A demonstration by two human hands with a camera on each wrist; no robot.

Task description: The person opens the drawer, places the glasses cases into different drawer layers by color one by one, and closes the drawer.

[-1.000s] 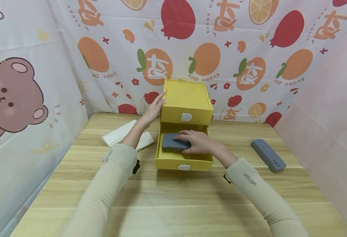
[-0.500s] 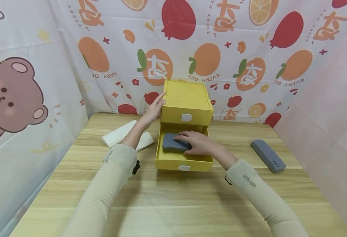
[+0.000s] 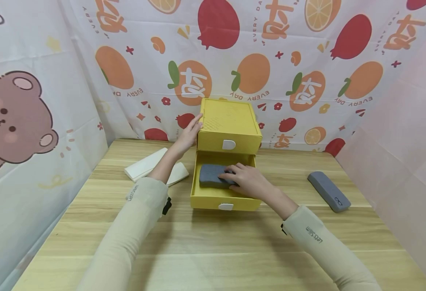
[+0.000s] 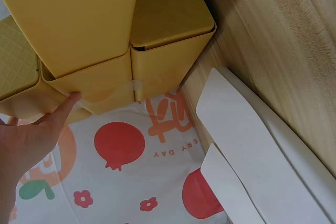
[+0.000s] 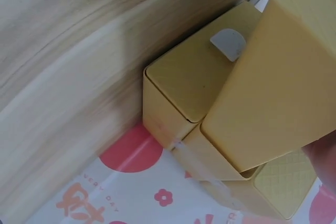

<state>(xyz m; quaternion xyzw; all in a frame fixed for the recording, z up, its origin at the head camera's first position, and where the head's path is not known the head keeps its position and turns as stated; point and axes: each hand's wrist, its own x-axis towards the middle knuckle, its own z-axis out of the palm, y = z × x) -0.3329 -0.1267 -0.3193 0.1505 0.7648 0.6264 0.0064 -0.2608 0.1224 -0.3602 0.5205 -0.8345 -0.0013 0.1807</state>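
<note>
A yellow drawer box [image 3: 231,117] stands at the back of the table, its lower drawer [image 3: 195,194] in the head view pulled out. Inside that drawer lies a grey glasses case [image 3: 209,176]. My right hand [image 3: 251,182] reaches in over the case's right end, loosely bent fingers touching its top; the thumb is partly hidden. In the right wrist view the drawer wall hides the case. My left hand [image 3: 188,135] rests with extended fingers against the box's upper left side. The left wrist view also shows the left hand [image 4: 31,140] touching the yellow side.
Another grey glasses case [image 3: 329,191], marked with a glasses symbol, lies on the right of the wooden table [image 3: 213,250]. Two white flat cases [image 3: 145,165] lie left of the box, partly behind my left forearm. A fruit-print cloth [image 3: 289,36] hangs close behind.
My right hand has slid a little to the right along the grey glasses case, uncovering more of its top. The case stays almost where it was. The left hand has not moved.
</note>
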